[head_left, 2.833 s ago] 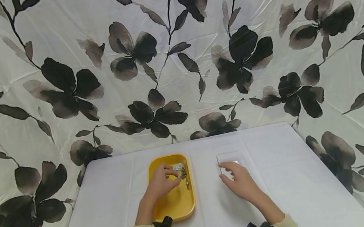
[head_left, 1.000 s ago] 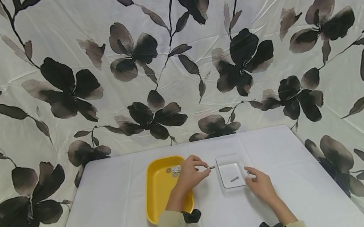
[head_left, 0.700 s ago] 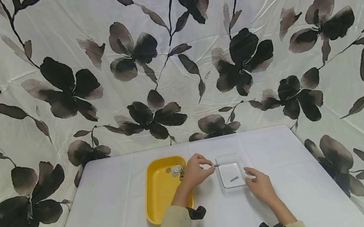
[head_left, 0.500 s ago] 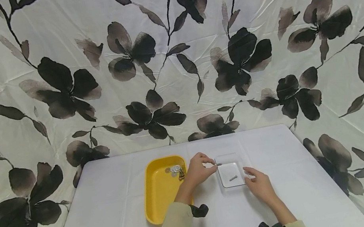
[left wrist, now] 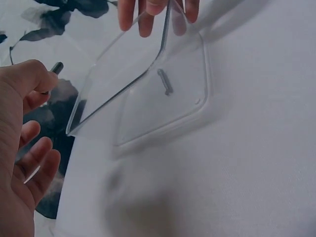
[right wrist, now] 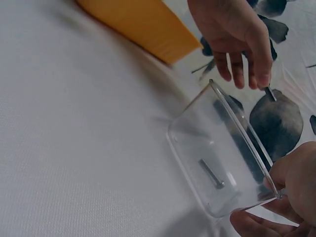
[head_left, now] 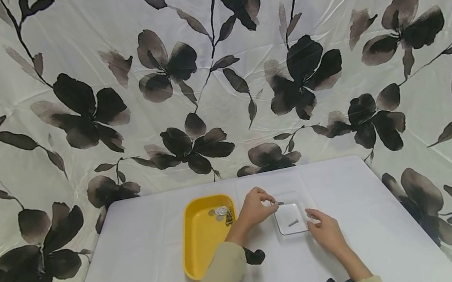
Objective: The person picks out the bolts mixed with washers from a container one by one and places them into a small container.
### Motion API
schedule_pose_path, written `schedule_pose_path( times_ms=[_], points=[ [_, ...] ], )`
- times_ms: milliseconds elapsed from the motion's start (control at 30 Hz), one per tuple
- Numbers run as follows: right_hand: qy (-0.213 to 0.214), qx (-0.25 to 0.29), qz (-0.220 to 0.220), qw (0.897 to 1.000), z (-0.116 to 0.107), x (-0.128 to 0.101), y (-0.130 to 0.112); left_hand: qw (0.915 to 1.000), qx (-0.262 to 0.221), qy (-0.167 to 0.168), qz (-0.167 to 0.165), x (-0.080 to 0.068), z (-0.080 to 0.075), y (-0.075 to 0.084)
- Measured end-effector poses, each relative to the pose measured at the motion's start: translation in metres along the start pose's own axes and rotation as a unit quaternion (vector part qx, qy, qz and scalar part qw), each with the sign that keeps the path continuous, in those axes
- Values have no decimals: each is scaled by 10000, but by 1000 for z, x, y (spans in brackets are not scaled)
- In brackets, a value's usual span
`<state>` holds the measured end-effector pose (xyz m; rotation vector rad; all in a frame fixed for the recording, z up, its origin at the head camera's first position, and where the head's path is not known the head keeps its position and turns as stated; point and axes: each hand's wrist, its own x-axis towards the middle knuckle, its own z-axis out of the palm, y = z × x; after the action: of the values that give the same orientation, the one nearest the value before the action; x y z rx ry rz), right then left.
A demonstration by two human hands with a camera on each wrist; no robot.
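Left hand [head_left: 254,208] pinches a small screw [head_left: 280,202]; right hand [head_left: 327,231] grips the clear tray [head_left: 293,231].

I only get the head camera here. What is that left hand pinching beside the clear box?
Observer: The left hand pinches a small dark metal pin at the clear box rim.
Operator: Is the box empty?
Observer: No, one screw lies on its floor.
Operator: And the right hand?
Observer: The right hand grips the box's far corner between thumb and fingers.
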<state>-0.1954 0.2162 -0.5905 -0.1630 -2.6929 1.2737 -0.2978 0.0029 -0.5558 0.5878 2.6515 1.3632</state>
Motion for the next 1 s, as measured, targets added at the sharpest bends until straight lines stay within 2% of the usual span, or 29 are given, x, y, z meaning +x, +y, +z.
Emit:
schedule_pose_path(
  times_ms=[333,567,1000],
  points=[
    [-43,5,-105,9999,-1,1,2,9999,-27,119,-10,6,3,10],
    [31,-19,-161,9999,0,-3,4,9995,238,165,159,9,8,16],
    [187,103,-302,9993,3,-4,3,9986,363,127,372,13,17,16]
  ],
)
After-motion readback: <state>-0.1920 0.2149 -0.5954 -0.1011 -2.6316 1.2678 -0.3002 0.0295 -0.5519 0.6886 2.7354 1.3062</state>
